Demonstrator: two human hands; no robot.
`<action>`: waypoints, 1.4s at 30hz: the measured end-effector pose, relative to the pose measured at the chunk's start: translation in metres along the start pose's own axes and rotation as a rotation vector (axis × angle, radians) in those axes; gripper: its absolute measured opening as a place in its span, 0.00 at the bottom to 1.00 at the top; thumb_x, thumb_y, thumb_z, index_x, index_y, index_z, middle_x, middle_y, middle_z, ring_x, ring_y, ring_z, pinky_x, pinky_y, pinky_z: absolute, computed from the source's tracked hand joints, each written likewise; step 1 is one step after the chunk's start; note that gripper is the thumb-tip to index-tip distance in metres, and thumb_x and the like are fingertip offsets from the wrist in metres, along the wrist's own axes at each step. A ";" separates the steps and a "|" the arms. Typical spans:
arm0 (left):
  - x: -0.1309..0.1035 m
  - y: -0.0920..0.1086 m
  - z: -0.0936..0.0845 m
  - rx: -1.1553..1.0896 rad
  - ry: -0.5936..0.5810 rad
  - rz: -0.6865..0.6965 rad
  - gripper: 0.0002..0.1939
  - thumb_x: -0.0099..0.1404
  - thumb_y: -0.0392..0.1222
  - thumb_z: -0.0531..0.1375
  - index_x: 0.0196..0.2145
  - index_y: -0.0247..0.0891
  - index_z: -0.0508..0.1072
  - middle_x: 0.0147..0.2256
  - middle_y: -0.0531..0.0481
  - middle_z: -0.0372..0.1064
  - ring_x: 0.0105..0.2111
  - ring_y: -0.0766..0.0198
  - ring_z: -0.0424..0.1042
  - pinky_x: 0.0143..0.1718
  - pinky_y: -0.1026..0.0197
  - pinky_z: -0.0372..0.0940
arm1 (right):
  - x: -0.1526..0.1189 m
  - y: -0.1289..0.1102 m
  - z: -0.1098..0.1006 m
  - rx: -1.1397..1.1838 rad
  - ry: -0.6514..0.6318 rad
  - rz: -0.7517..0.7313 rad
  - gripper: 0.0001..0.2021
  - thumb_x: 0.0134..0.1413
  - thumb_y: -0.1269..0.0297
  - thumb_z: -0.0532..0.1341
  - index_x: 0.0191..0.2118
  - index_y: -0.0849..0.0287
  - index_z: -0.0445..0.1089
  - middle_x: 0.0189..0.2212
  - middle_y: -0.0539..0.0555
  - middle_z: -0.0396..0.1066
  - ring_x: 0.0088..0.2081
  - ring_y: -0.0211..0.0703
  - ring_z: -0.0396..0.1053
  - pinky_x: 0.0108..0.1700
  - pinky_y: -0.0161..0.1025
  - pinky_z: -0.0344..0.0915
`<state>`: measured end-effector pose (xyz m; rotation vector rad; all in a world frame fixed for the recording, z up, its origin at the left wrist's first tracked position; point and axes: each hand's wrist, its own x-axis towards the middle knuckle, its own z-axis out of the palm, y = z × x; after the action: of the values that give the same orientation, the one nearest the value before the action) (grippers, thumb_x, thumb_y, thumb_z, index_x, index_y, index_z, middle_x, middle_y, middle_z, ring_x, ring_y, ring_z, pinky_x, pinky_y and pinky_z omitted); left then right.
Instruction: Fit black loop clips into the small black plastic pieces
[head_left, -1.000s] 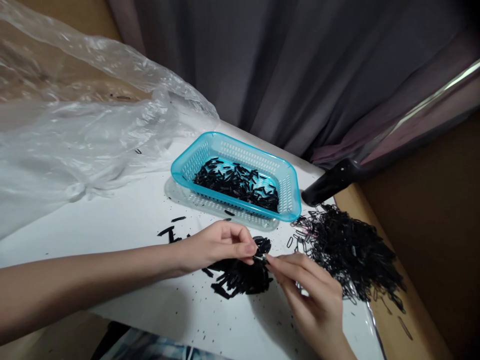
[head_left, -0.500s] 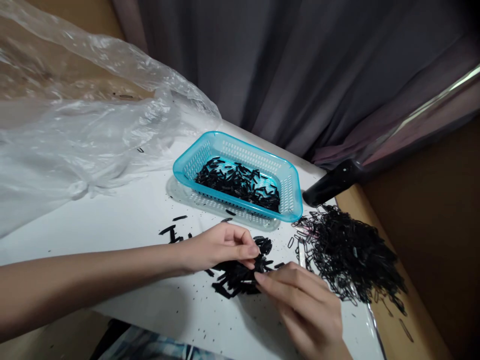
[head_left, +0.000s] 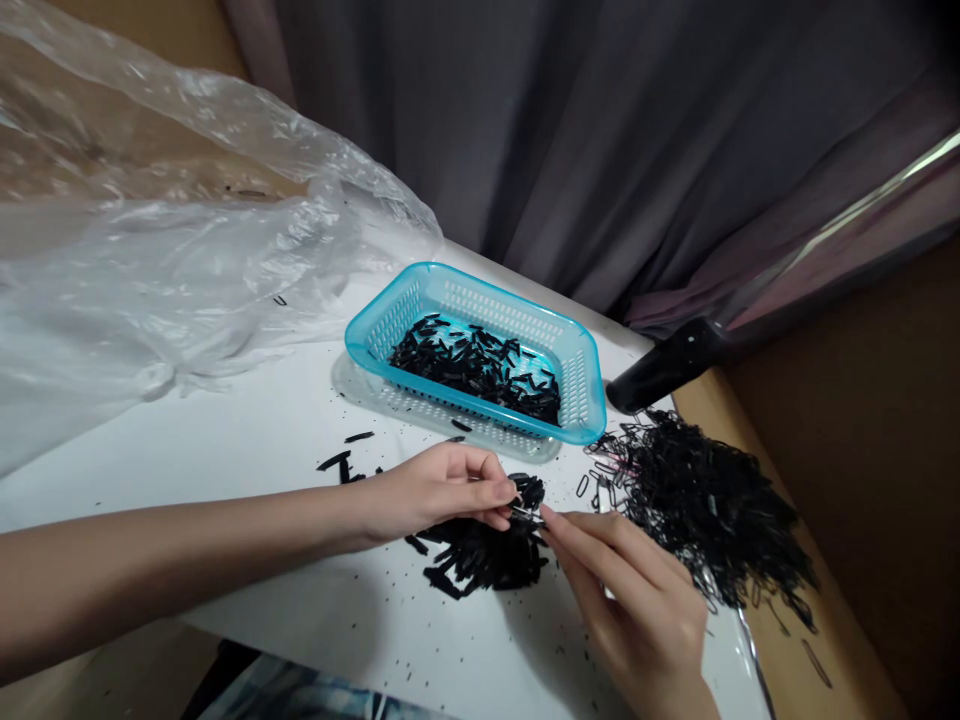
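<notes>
Over a pile of short black strips [head_left: 487,560] on the white table, my left hand [head_left: 465,490] is closed in a pinch; what it holds is too small to name. My right hand [head_left: 630,580] pinches a thin, shiny, dark piece [head_left: 527,517] whose far end reaches the left fingertips. The two sets of fingertips are close together. Beyond them stands a blue basket [head_left: 480,400] with many black strips inside. To the right lies a large heap of thin black loops [head_left: 705,500].
A black handle-like object [head_left: 664,365] lies behind the heap. Clear plastic sheeting [head_left: 187,270] covers the back left of the white table [head_left: 247,430]. A dark curtain [head_left: 487,120] hangs behind. A few strips lie left of my left hand.
My right hand has moved up and slightly right, bringing the thin piece to the left fingertips. My left hand has barely moved.
</notes>
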<state>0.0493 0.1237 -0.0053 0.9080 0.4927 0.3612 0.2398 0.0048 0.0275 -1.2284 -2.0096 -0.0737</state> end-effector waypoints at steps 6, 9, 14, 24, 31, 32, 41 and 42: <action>-0.002 0.000 0.002 0.075 0.036 0.072 0.25 0.52 0.58 0.74 0.25 0.34 0.71 0.30 0.55 0.71 0.30 0.70 0.72 0.38 0.65 0.67 | 0.003 -0.003 0.000 0.000 -0.017 0.056 0.15 0.62 0.80 0.61 0.51 0.61 0.76 0.34 0.55 0.77 0.33 0.39 0.76 0.34 0.34 0.74; -0.001 0.000 0.004 0.066 0.063 0.086 0.25 0.52 0.58 0.74 0.25 0.34 0.71 0.29 0.55 0.71 0.30 0.70 0.72 0.37 0.65 0.66 | 0.002 -0.003 -0.001 -0.007 -0.033 0.044 0.15 0.62 0.81 0.61 0.50 0.62 0.75 0.34 0.55 0.77 0.33 0.38 0.75 0.34 0.34 0.74; -0.001 0.001 0.003 0.069 0.071 0.070 0.25 0.51 0.58 0.74 0.25 0.34 0.72 0.28 0.56 0.70 0.30 0.69 0.73 0.38 0.64 0.66 | -0.001 0.002 -0.001 -0.026 -0.047 0.035 0.16 0.62 0.81 0.61 0.52 0.61 0.74 0.35 0.55 0.77 0.34 0.38 0.75 0.35 0.34 0.73; -0.001 0.000 0.002 0.103 0.073 0.108 0.24 0.52 0.59 0.73 0.27 0.35 0.72 0.29 0.54 0.73 0.31 0.68 0.72 0.40 0.63 0.64 | -0.003 0.000 0.000 0.006 -0.077 0.074 0.16 0.62 0.81 0.61 0.52 0.61 0.74 0.35 0.55 0.76 0.35 0.38 0.75 0.36 0.33 0.73; -0.003 0.000 0.002 0.150 0.052 0.186 0.22 0.57 0.56 0.72 0.26 0.35 0.71 0.30 0.53 0.73 0.31 0.68 0.70 0.40 0.63 0.64 | 0.000 -0.003 -0.001 0.086 -0.078 0.137 0.14 0.63 0.79 0.59 0.50 0.60 0.75 0.33 0.55 0.75 0.32 0.39 0.75 0.33 0.33 0.73; -0.003 0.001 0.002 0.158 0.047 0.184 0.22 0.57 0.56 0.72 0.26 0.35 0.71 0.30 0.53 0.73 0.31 0.68 0.70 0.40 0.62 0.64 | -0.001 -0.004 0.000 0.111 -0.074 0.151 0.14 0.63 0.80 0.59 0.50 0.60 0.76 0.33 0.54 0.75 0.32 0.39 0.75 0.33 0.33 0.73; -0.002 -0.009 0.001 0.092 -0.046 0.097 0.25 0.55 0.59 0.72 0.25 0.35 0.69 0.32 0.52 0.72 0.31 0.68 0.73 0.38 0.63 0.68 | -0.002 -0.008 0.003 0.137 0.103 0.273 0.14 0.61 0.80 0.61 0.47 0.58 0.78 0.32 0.53 0.75 0.31 0.38 0.74 0.33 0.34 0.72; -0.002 -0.010 0.001 0.084 -0.046 0.082 0.26 0.54 0.60 0.72 0.25 0.35 0.69 0.32 0.52 0.72 0.31 0.68 0.73 0.38 0.63 0.68 | -0.002 -0.007 0.002 0.117 0.120 0.266 0.14 0.60 0.81 0.61 0.46 0.58 0.78 0.33 0.53 0.75 0.32 0.38 0.75 0.34 0.34 0.72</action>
<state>0.0493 0.1165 -0.0128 1.0178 0.4314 0.3960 0.2341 0.0002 0.0269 -1.3708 -1.7092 0.0969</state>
